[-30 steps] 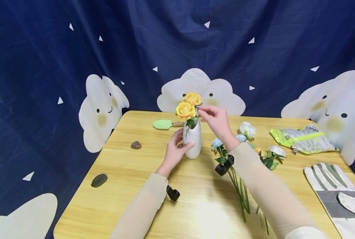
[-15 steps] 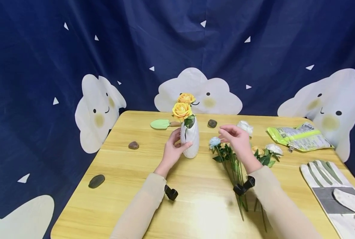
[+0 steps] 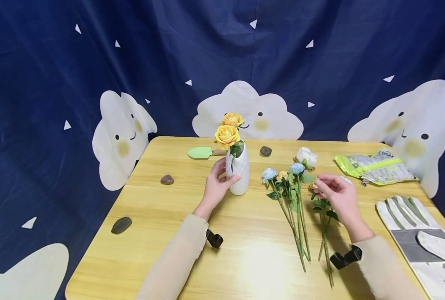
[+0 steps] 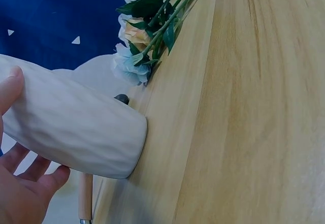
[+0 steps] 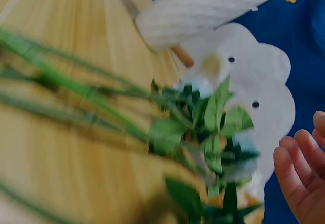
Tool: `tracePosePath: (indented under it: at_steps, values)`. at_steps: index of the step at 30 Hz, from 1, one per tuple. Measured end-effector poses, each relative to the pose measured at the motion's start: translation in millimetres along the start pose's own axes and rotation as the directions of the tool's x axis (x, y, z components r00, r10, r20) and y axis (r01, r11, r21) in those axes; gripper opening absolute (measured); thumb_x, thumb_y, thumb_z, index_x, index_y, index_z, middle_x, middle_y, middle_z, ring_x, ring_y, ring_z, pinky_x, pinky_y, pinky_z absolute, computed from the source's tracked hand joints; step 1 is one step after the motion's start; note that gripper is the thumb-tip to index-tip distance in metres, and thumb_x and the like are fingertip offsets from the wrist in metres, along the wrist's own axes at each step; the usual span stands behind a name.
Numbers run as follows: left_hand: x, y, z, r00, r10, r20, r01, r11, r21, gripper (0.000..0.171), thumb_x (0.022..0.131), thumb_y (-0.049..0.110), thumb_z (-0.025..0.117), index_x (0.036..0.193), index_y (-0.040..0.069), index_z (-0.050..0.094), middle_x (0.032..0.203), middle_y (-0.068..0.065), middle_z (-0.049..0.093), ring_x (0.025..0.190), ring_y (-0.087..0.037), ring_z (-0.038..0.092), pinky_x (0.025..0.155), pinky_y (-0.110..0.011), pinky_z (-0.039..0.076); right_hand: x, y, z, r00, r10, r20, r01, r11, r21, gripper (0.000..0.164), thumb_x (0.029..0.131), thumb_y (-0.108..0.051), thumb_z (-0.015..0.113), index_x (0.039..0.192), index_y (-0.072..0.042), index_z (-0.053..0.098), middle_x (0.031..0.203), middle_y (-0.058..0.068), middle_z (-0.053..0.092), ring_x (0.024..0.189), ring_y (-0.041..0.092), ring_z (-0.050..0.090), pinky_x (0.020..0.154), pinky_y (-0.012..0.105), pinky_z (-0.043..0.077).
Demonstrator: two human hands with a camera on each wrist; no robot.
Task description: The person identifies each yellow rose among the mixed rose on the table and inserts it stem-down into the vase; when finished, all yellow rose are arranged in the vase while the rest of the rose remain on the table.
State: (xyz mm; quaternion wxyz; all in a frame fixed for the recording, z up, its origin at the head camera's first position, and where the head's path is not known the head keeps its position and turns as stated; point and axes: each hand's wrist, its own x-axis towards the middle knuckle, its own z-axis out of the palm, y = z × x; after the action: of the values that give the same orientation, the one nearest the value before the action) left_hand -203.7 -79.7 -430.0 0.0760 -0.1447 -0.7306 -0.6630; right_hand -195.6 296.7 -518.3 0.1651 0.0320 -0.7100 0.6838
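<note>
A white textured vase (image 3: pixel 239 175) stands upright on the table, with two yellow roses (image 3: pixel 227 136) in its mouth. My left hand (image 3: pixel 216 188) grips it from the left, thumb across the front; the left wrist view shows the fingers wrapped round the vase (image 4: pixel 76 117). Over the right-hand group of flowers hangs my right hand (image 3: pixel 338 196), its fingers loosely bent, fingertips close to a yellow bloom (image 3: pixel 313 186). In the right wrist view nothing shows between the fingers of that hand (image 5: pixel 304 178). A white rose under it is mostly hidden.
Left of that group lie blue roses (image 3: pixel 269 174), a white rose (image 3: pixel 306 157) and long green stems. A green-bladed trowel (image 3: pixel 200 153) lies behind the vase. Stones (image 3: pixel 121 225) dot the table. At right are a green-and-white bag (image 3: pixel 380 167) and work gloves (image 3: pixel 413 233).
My right hand has left the yellow roses in the vase and moved right and down to the flowers on the table. My left hand keeps its grip on the vase.
</note>
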Motion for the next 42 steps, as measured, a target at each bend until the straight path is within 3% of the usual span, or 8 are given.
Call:
tracePosePath:
  at_steps: [3, 8, 14, 19, 21, 28, 36, 42]
  values:
    - [0.3, -0.2, 0.0, 1.000, -0.002, 0.001, 0.002, 1.000, -0.003, 0.062, 0.080, 0.009, 0.073, 0.134, 0.008, 0.044, 0.126, -0.017, 0.053, 0.114, -0.032, 0.050, 0.088, -0.049, 0.044, -13.6, -10.6, -12.9, 1.000, 0.028, 0.005, -0.027, 0.999, -0.036, 0.045, 0.082, -0.024, 0.073, 0.112, 0.007, 0.058, 0.091, 0.013, 0.065, 0.069, 0.019, 0.065, 0.056, 0.031, 0.054]
    - [2.0, -1.6, 0.2, 1.000, 0.009, 0.014, -0.009, 1.000, -0.015, 0.064, 0.081, 0.010, 0.073, 0.136, 0.008, 0.042, 0.132, -0.014, 0.049, 0.118, -0.030, 0.048, 0.090, -0.049, 0.043, -41.4, -56.0, -19.5, 0.988, 0.130, 0.077, -0.116, 0.979, -0.168, 0.044, 0.086, -0.020, 0.069, 0.114, 0.010, 0.054, 0.089, 0.006, 0.065, 0.070, 0.016, 0.065, 0.059, 0.033, 0.055]
    - [2.0, -4.4, -0.2, 0.999, 0.011, 0.047, -0.008, 0.998, -0.055, 0.070, 0.078, 0.005, 0.074, 0.138, 0.007, 0.037, 0.132, -0.016, 0.048, 0.119, -0.028, 0.047, 0.094, -0.047, 0.041, -71.0, -90.2, -14.6, 0.924, 0.331, 0.194, -0.278, 0.926, -0.257, 0.039, 0.088, -0.006, 0.063, 0.117, 0.015, 0.047, 0.091, 0.012, 0.063, 0.072, 0.022, 0.064, 0.063, 0.039, 0.055]
    - [2.3, -4.4, -0.8, 0.999, -0.003, 0.045, 0.005, 0.999, -0.032, 0.074, 0.076, 0.005, 0.076, 0.139, 0.009, 0.036, 0.130, -0.017, 0.050, 0.114, -0.030, 0.050, 0.094, -0.046, 0.041, -83.3, -89.2, -8.7, 0.867, 0.437, 0.241, -0.343, 0.873, -0.348, 0.043, 0.086, -0.004, 0.063, 0.119, 0.016, 0.045, 0.093, 0.019, 0.061, 0.074, 0.021, 0.062, 0.064, 0.037, 0.055]
    - [2.3, -4.5, -0.2, 0.999, -0.004, 0.038, 0.005, 1.000, -0.022, 0.074, 0.077, 0.006, 0.076, 0.139, 0.009, 0.036, 0.130, -0.017, 0.050, 0.114, -0.030, 0.050, 0.094, -0.046, 0.041, -85.8, -87.2, -6.3, 0.857, 0.458, 0.237, -0.353, 0.856, -0.378, 0.043, 0.085, -0.003, 0.064, 0.119, 0.015, 0.046, 0.093, 0.018, 0.060, 0.074, 0.019, 0.060, 0.063, 0.036, 0.055]
    - [1.5, -5.1, 2.3, 0.999, 0.007, 0.040, -0.008, 1.000, 0.010, 0.073, 0.078, 0.008, 0.075, 0.140, 0.008, 0.036, 0.130, -0.018, 0.050, 0.117, -0.029, 0.048, 0.094, -0.046, 0.042, -87.6, -80.8, -2.5, 0.860, 0.469, 0.202, -0.347, 0.827, -0.443, 0.050, 0.083, -0.007, 0.068, 0.123, 0.012, 0.044, 0.090, 0.014, 0.057, 0.070, 0.018, 0.058, 0.059, 0.033, 0.054]
    - [0.8, -8.8, 2.6, 0.999, 0.018, 0.032, -0.018, 1.000, 0.009, 0.072, 0.078, 0.010, 0.075, 0.139, 0.012, 0.037, 0.131, -0.014, 0.050, 0.118, -0.025, 0.048, 0.093, -0.043, 0.043, -83.2, -77.8, 2.9, 0.841, 0.495, 0.217, -0.345, 0.800, -0.491, 0.048, 0.080, -0.005, 0.069, 0.119, 0.012, 0.045, 0.082, 0.010, 0.057, 0.055, 0.016, 0.052, 0.045, 0.027, 0.045]
    - [0.7, -10.2, 2.0, 0.999, 0.024, 0.037, -0.024, 1.000, 0.002, 0.072, 0.079, 0.011, 0.075, 0.140, 0.011, 0.036, 0.131, -0.014, 0.049, 0.119, -0.026, 0.047, 0.094, -0.044, 0.042, -84.2, -79.2, 6.4, 0.837, 0.517, 0.180, -0.379, 0.784, -0.491, 0.045, 0.080, 0.001, 0.067, 0.117, 0.014, 0.044, 0.081, 0.010, 0.055, 0.065, 0.020, 0.056, 0.055, 0.034, 0.053]
